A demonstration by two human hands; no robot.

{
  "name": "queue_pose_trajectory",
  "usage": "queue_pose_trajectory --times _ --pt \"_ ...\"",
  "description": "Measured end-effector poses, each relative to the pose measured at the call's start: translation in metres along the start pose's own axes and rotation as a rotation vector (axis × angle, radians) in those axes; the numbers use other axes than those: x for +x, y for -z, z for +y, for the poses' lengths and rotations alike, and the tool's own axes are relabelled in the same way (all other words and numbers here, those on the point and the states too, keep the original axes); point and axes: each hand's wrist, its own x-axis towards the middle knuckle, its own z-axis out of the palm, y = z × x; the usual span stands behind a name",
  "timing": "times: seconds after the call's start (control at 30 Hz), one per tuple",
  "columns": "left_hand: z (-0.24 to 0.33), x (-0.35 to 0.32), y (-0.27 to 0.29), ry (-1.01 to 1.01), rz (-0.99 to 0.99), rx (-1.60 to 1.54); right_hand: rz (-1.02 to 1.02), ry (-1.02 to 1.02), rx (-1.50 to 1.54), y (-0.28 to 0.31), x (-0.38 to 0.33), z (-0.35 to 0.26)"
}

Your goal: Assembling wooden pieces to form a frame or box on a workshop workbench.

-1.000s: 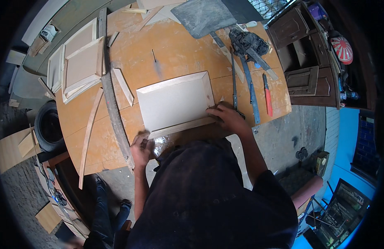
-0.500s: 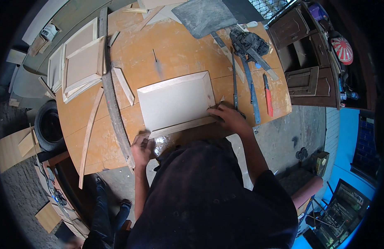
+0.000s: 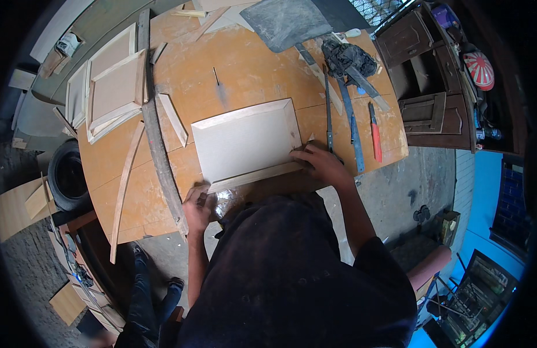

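Left hand (image 3: 197, 205) and right hand (image 3: 323, 163) both grip the frame (image 3: 245, 142) by its near corners. Mostly open table (image 3: 254, 72) past its far edge, strip (image 3: 173, 120) just left.

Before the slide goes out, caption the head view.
Left hand and right hand at the ends of the near wooden strip edging a pale panel.
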Motion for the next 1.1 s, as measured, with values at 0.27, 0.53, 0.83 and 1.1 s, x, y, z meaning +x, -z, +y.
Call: queue_pose_trajectory --times 0.27,0.53,0.83,1.1 --pt "-0.001 0.000 0.000 -0.022 -0.007 -0.009 -0.013 -0.005 -0.004 0.002 -0.001 -0.001" --pt "-0.002 0.001 -0.002 -0.024 0.003 -0.009 -0.057 -0.014 -0.007 0.002 0.001 0.001" --pt "0.017 0.001 0.004 0.012 -0.041 0.043 -0.032 -0.004 0.083 0.002 -0.002 0.001" --pt "0.010 0.000 0.004 -0.010 -0.015 -0.019 0.007 -0.020 0.047 -0.004 -0.008 0.006"
